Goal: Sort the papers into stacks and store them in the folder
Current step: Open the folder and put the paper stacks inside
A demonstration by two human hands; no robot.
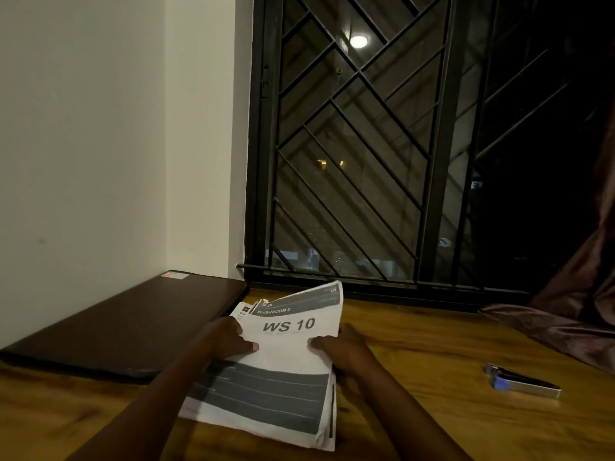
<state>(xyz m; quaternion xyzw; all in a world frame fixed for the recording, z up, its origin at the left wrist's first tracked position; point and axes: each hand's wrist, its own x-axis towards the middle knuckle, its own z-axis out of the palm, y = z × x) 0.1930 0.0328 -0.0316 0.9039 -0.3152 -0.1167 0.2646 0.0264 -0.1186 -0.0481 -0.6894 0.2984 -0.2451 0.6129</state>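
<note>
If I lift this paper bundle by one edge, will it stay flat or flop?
Probably flops: the papers curve between the left hand and right hand. Sheets may slide apart, since their edges sit uneven.

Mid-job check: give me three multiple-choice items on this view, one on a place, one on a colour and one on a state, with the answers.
1. Where does the folder lie relative to the papers?
A. to their left
B. to their right
C. on top of them

2. What colour is the table?
A. white
B. blue
C. wood brown

3. How are the papers held?
A. by one hand alone
B. by both hands
C. by no hand

Answers:
1 A, the dark folder lies flat on the left, beside the papers.
2 C, brown wood grain shows all around the papers.
3 B, the left hand and the right hand each grip a side of the papers, thumbs on the top sheet.
</note>
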